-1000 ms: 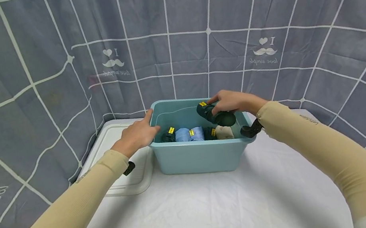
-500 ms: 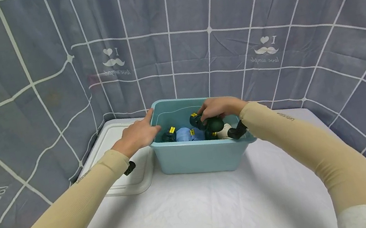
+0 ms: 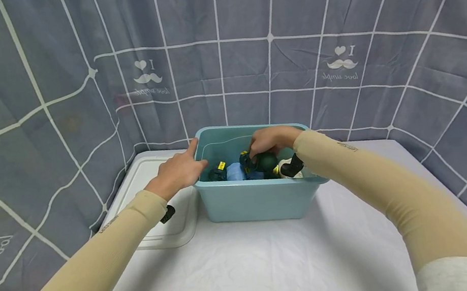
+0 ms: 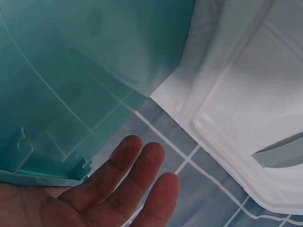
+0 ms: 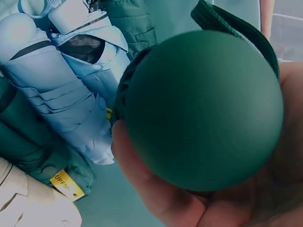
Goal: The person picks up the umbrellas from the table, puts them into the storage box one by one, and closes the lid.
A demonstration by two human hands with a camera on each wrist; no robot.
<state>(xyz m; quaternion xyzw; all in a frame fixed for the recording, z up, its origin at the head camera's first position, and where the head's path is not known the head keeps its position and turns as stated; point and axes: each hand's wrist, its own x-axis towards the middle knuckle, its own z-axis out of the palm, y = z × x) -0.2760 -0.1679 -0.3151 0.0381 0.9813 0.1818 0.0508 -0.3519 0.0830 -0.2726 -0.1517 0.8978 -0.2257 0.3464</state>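
My right hand [image 3: 271, 139] reaches into the teal storage bin [image 3: 261, 200] and grips a dark green folding umbrella [image 5: 203, 111], whose round handle end and wrist strap face the right wrist camera. Beside it in the bin lie two light blue folding umbrellas [image 5: 57, 94], another dark green umbrella [image 5: 35, 127] with a yellow tag, and a beige one [image 5: 33, 203]. One more green umbrella [image 3: 217, 173] sits at the bin's left end. My left hand [image 3: 178, 171] rests at the left rim, thumb toward the inside, with several relaxed fingers [image 4: 147, 163] outside the wall.
A white lid [image 3: 184, 226] lies on the table left of the bin, partly under my left forearm. White cloth [image 3: 244, 267] covers the table. A grey grid-patterned curtain [image 3: 248, 66] stands close behind the bin and along both sides.
My right hand has carried the green umbrella left and down, from above the bin's right half to among the other umbrellas. My left hand stays at the rim.
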